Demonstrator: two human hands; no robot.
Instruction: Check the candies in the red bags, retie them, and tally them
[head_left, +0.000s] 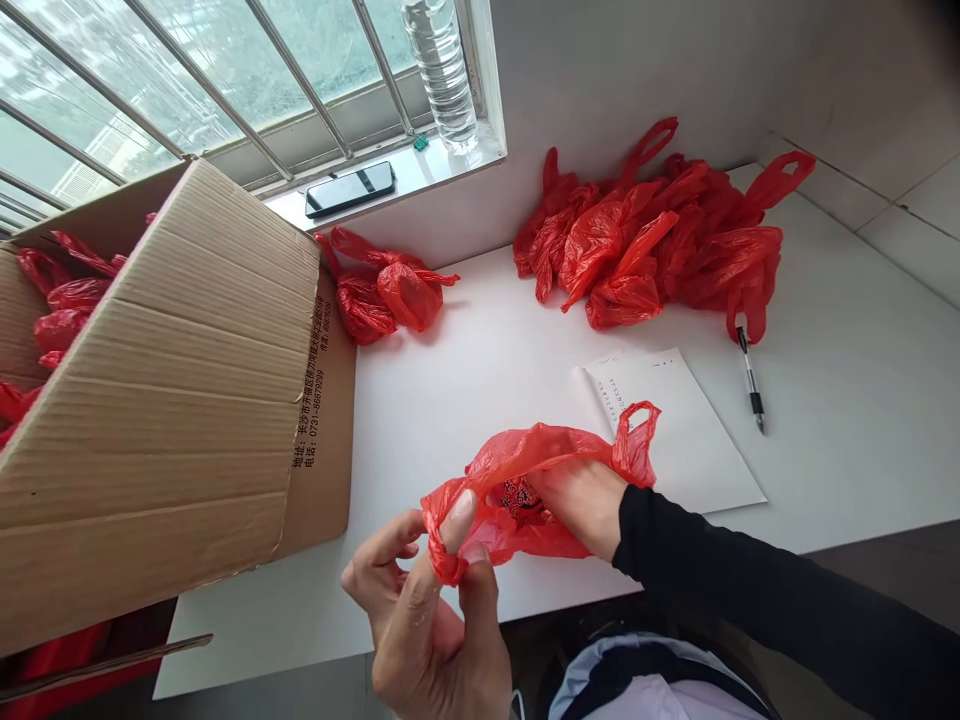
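Now, open bag: thin red plastic carrier bag (pixel 544 440) at the near edge of the white worktop (pixel 465 375), mouth spread; red, dark-printed wrapper (pixel 517 497) visible inside.
Left hand (pixel 431 615): grip pinched, thumb and forefinger on the bag's twisted handle.
Right hand (pixel 581 495): reaching into the bag, fingers hidden; cannot tell how far the grip is open or whether it holds anything.
Right of bag: white sheet of paper (pixel 694 435) with small writing; black-and-clear pen (pixel 752 385) beyond it.
Far side: heap of filled red plastic bags (pixel 622 250) by the wall; smaller red pair (pixel 397 295) beside the brown cardboard carton (pixel 172 380).
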